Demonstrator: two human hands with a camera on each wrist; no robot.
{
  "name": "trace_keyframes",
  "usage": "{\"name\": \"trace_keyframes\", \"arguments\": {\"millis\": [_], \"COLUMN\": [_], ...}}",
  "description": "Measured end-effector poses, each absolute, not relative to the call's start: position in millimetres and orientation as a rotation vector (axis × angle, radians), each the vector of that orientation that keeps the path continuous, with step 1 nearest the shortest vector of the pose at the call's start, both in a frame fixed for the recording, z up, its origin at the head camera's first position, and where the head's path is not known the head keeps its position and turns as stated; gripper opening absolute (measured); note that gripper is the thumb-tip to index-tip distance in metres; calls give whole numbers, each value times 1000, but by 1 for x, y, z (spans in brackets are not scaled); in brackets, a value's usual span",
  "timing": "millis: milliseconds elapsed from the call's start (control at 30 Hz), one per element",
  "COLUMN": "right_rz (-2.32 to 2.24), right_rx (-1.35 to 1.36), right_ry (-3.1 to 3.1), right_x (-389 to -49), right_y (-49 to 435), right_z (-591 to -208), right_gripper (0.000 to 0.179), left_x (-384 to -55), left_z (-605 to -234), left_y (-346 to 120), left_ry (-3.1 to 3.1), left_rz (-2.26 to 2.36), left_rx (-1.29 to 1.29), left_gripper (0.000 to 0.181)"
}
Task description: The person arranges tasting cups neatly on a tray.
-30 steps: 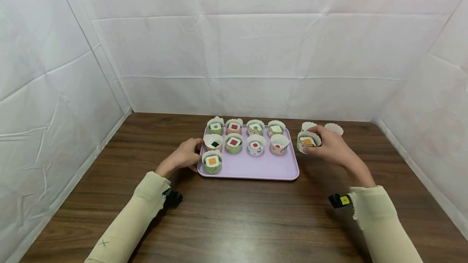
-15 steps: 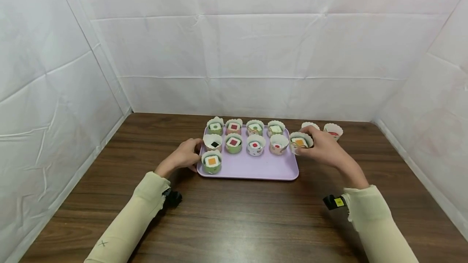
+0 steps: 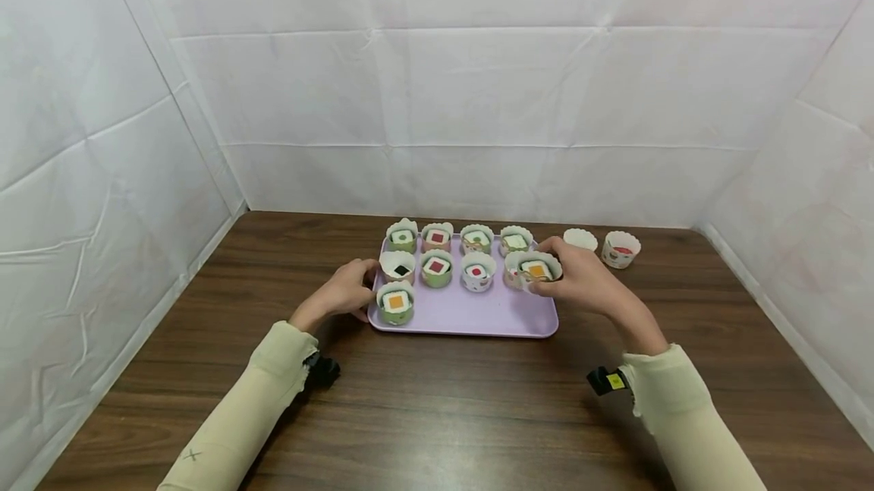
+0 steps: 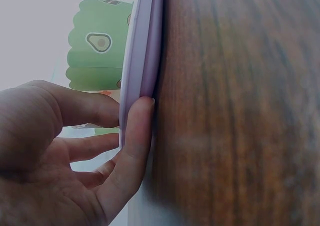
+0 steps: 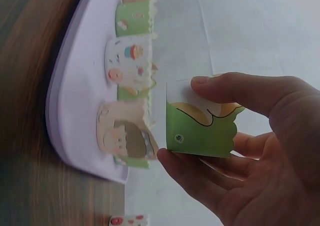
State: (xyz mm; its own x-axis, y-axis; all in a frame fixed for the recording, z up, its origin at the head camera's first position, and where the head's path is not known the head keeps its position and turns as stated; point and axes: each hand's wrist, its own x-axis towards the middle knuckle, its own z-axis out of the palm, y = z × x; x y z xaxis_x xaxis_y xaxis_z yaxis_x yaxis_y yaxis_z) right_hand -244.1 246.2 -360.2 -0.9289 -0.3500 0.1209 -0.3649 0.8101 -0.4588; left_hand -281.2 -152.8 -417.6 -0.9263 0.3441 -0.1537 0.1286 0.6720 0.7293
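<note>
In the head view, a lilac tray on the table bears several paper baking cups, each with a small block inside. My left hand grips the tray's left edge; in the left wrist view, fingers lie against the rim from both sides. My right hand pinches a green-and-white paper baking cup between thumb and fingertips. It is raised above the tray's right part, partly hiding a pink baking cup. Inside the held cup lies a white block with an orange square.
Off the tray at the right stand a white-rimmed cup and a cup with something red inside. A green cup sits in the tray's front left corner. White sheeting closes off the back and sides of the wooden table.
My right hand has carried the held baking cup leftward, from beside the tray to above its right part. The red-filled cup behind has come into fuller view. My left hand stays put.
</note>
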Motion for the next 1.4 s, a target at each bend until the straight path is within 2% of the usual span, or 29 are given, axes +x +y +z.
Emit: {"name": "trace_keyframes", "arguments": {"millis": [300, 1033, 1400], "right_rz": [772, 820, 804], "right_rx": [623, 823, 850], "right_ry": [-2987, -2938, -2965], "right_x": [-246, -251, -251], "right_y": [222, 156, 130], "right_z": [-360, -370, -377], "right_gripper": [62, 54, 54], "left_x": [-282, -282, -282], "left_z": [-416, -418, -420], "left_y": [-155, -155, -155], "left_ry": [2609, 2597, 2596], "left_rz": [1119, 1124, 1131], "left_rx": [379, 394, 388], "left_gripper": [54, 57, 50]}}
